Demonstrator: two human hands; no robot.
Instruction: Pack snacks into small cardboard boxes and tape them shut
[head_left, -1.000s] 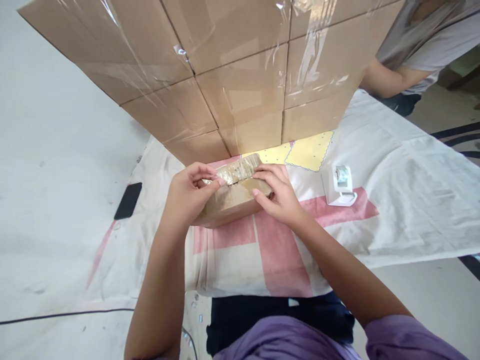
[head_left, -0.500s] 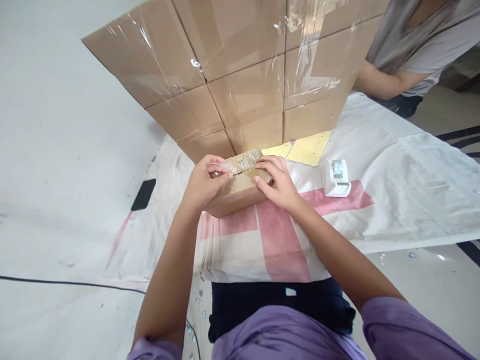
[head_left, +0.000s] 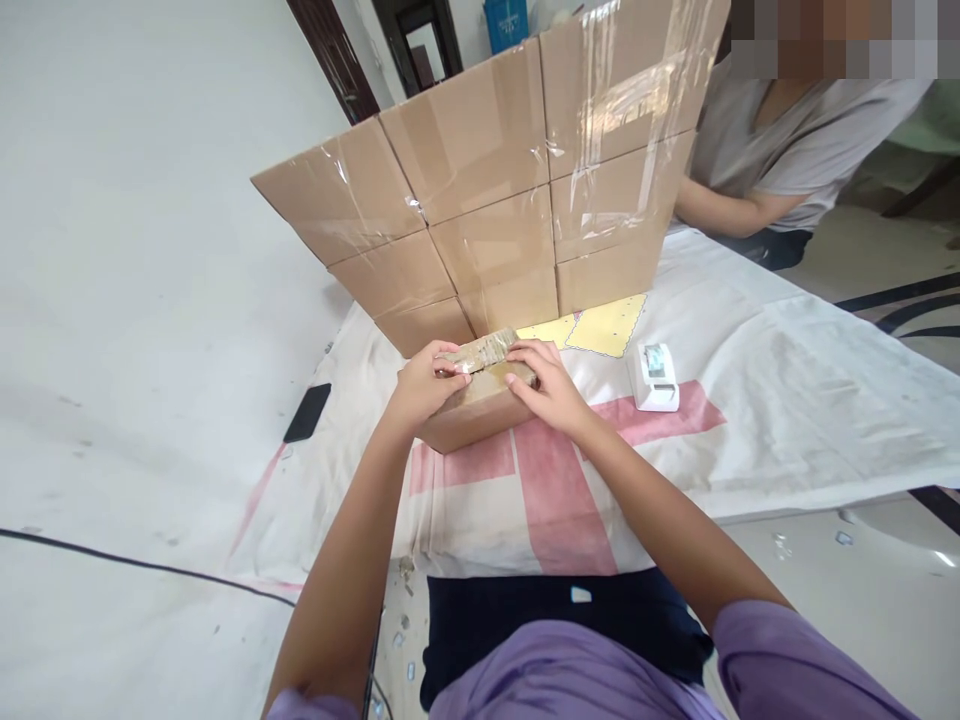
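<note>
A small brown cardboard box (head_left: 480, 420) sits on the cloth in front of me. On its top is what looks like a roll of clear packing tape (head_left: 484, 350), its surface crinkled and shiny. My left hand (head_left: 429, 385) is closed at the roll's left end, thumb and fingers pinched together. My right hand (head_left: 546, 385) curls its fingers over the roll's right end, with the thumb resting on the box top. The palms hide both ends of the roll.
A tall partition of taped cardboard boxes (head_left: 495, 240) stands just behind. Yellow sheets (head_left: 607, 325) lie at its foot. To the right is a small white device (head_left: 654, 378); a black phone (head_left: 307, 412) lies left. A co-worker (head_left: 757, 190) sits beyond the partition. A cable (head_left: 150, 567) runs at left.
The camera view has tilted up, showing more of the room behind the cardboard. Both hands keep nearly the same hold on the roll and box.
</note>
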